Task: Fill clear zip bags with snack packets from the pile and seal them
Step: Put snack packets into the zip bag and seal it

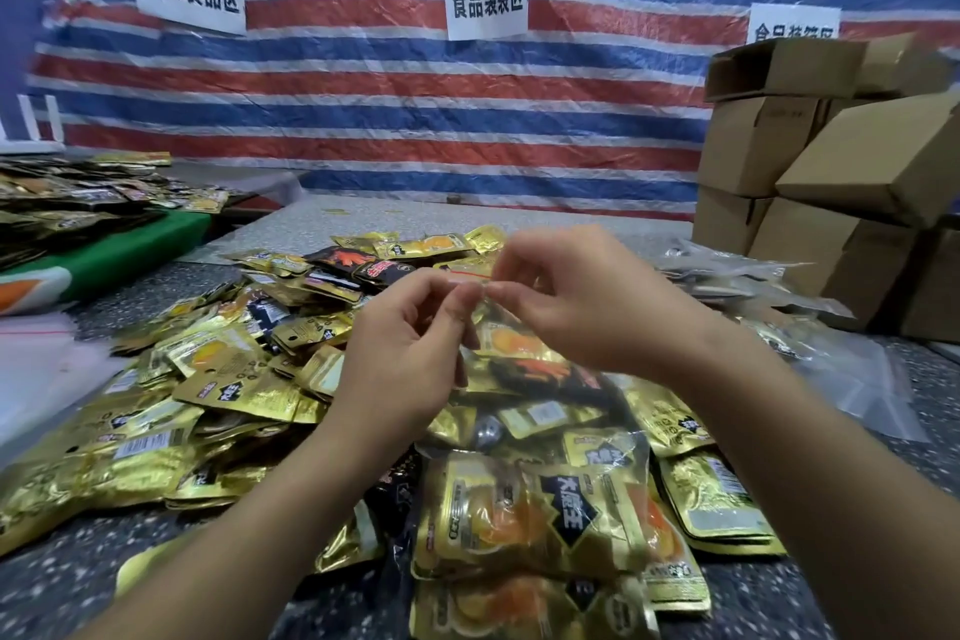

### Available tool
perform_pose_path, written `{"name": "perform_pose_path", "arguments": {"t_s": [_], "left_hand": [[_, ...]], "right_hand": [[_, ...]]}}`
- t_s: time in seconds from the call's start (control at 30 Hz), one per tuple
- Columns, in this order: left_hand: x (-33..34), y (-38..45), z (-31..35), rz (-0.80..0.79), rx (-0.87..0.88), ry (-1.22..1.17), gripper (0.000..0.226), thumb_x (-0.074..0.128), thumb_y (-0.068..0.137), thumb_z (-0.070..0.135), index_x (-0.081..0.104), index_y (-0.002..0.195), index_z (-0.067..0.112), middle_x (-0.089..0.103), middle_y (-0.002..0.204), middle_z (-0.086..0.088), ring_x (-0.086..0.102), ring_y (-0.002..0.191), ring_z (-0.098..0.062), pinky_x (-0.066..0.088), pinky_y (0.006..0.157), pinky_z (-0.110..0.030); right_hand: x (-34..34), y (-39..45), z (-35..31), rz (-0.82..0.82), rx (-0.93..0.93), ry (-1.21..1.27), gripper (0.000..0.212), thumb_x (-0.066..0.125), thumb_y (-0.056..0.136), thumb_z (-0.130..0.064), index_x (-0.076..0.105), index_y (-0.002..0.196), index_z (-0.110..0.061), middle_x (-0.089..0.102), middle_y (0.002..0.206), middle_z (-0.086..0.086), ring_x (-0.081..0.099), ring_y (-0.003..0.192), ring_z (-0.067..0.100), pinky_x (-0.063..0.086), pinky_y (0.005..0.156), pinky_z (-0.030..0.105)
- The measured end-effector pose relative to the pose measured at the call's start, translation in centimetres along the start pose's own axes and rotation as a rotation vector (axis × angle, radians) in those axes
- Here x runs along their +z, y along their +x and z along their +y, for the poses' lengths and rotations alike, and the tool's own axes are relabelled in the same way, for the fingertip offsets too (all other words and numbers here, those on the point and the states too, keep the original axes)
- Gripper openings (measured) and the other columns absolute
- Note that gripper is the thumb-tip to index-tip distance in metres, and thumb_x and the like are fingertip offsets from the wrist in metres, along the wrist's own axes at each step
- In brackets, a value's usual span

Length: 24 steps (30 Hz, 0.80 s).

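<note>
i'm pinching the top edge of the clear zip bag (524, 437) between my left hand (410, 348) and right hand (587, 296), both gripping its seal strip. i'm thinking the ridges need aligning before i'm pressing along it. the filled bag is hanging below my fingers, over the pile of snack packets (208, 379).

left hand (410, 343) + right hand (587, 296): pinching zip bag (540, 457) top | bag holds packets | above snack pile (223, 379)

Boxes (810, 52) hide the right sign's (792, 23) lower half.
</note>
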State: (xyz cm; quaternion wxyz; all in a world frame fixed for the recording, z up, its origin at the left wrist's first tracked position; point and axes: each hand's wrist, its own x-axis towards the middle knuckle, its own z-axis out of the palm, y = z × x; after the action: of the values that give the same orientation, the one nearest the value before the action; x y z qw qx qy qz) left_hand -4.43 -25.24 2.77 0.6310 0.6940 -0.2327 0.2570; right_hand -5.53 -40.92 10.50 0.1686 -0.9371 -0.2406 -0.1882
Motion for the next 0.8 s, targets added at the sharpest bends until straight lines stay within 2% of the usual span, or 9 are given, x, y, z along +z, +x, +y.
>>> {"name": "perform_pose_path", "arguments": {"t_s": [0.07, 0.13, 0.23, 0.33, 0.5, 0.67, 0.8], "left_hand": [[-0.2, 0.0, -0.1, 0.033, -0.028, -0.037, 0.02, 0.056, 0.094, 0.034, 0.068, 0.084, 0.021, 0.064, 0.062, -0.002, 0.056, 0.043, -0.012, 0.041, 0.04, -0.021], [-0.5, 0.3, -0.2, 0.046, -0.042, -0.052, 0.024, 0.054, 0.095, 0.034, 0.068, 0.082, 0.02, 0.066, 0.062, -0.003, 0.056, 0.044, -0.008, 0.039, 0.041, -0.015], [-0.6, 0.6, -0.2, 0.04, -0.058, -0.042, 0.025, 0.052, 0.099, 0.03, 0.068, 0.082, 0.021, 0.067, 0.067, -0.002, 0.06, 0.048, -0.012, 0.039, 0.043, -0.014], [-0.7, 0.5, -0.3, 0.04, -0.066, -0.015, 0.024, 0.052, 0.101, 0.025, 0.068, 0.084, 0.019, 0.068, 0.07, -0.001, 0.062, 0.05, -0.014, 0.038, 0.042, -0.016], [-0.9, 0.4, -0.4, 0.079, -0.069, -0.011, 0.017, 0.056, 0.098, 0.025, 0.068, 0.089, 0.018, 0.069, 0.074, -0.004, 0.064, 0.052, -0.014, 0.041, 0.044, -0.016], [-1.1, 0.2, -0.4, 0.082, -0.068, -0.037, 0.014, 0.059, 0.097, 0.021, 0.069, 0.088, 0.017, 0.07, 0.075, -0.001, 0.064, 0.053, -0.014, 0.043, 0.045, -0.017], [-1.1, 0.2, -0.4, 0.089, -0.063, -0.01, 0.013, 0.06, 0.096, 0.022, 0.07, 0.087, 0.019, 0.072, 0.076, 0.0, 0.064, 0.054, -0.011, 0.043, 0.045, -0.017]], "right_hand": [[-0.1, 0.9, 0.3, -0.017, 0.003, 0.077, 0.014, 0.065, 0.095, -0.032, 0.069, 0.089, -0.02, 0.061, 0.073, -0.008, 0.056, 0.065, 0.009, 0.045, 0.058, 0.025], [-0.1, 1.5, 0.6, -0.025, 0.015, 0.138, 0.014, 0.067, 0.093, -0.03, 0.069, 0.084, -0.02, 0.06, 0.067, -0.009, 0.052, 0.057, 0.004, 0.039, 0.05, 0.015], [0.2, 2.0, 0.7, -0.049, -0.019, 0.142, 0.015, 0.066, 0.094, -0.033, 0.071, 0.087, -0.02, 0.062, 0.069, -0.01, 0.055, 0.061, 0.0, 0.041, 0.053, 0.015], [0.6, 2.1, 0.4, -0.05, -0.041, 0.186, 0.016, 0.064, 0.095, -0.033, 0.072, 0.091, -0.019, 0.067, 0.073, -0.009, 0.059, 0.067, 0.003, 0.046, 0.057, 0.019], [0.8, 2.1, 0.3, -0.058, -0.051, 0.242, 0.015, 0.065, 0.094, -0.027, 0.069, 0.081, -0.023, 0.058, 0.061, -0.013, 0.052, 0.054, -0.003, 0.039, 0.051, 0.014], [0.5, 1.9, 0.1, -0.09, -0.022, 0.241, 0.012, 0.065, 0.094, -0.028, 0.071, 0.084, -0.023, 0.063, 0.067, -0.011, 0.057, 0.059, -0.001, 0.04, 0.055, 0.015], [0.8, 1.9, -0.3, -0.075, -0.017, 0.155, 0.014, 0.064, 0.095, -0.029, 0.067, 0.082, -0.026, 0.059, 0.067, -0.011, 0.053, 0.058, 0.001, 0.036, 0.053, 0.015]]}}
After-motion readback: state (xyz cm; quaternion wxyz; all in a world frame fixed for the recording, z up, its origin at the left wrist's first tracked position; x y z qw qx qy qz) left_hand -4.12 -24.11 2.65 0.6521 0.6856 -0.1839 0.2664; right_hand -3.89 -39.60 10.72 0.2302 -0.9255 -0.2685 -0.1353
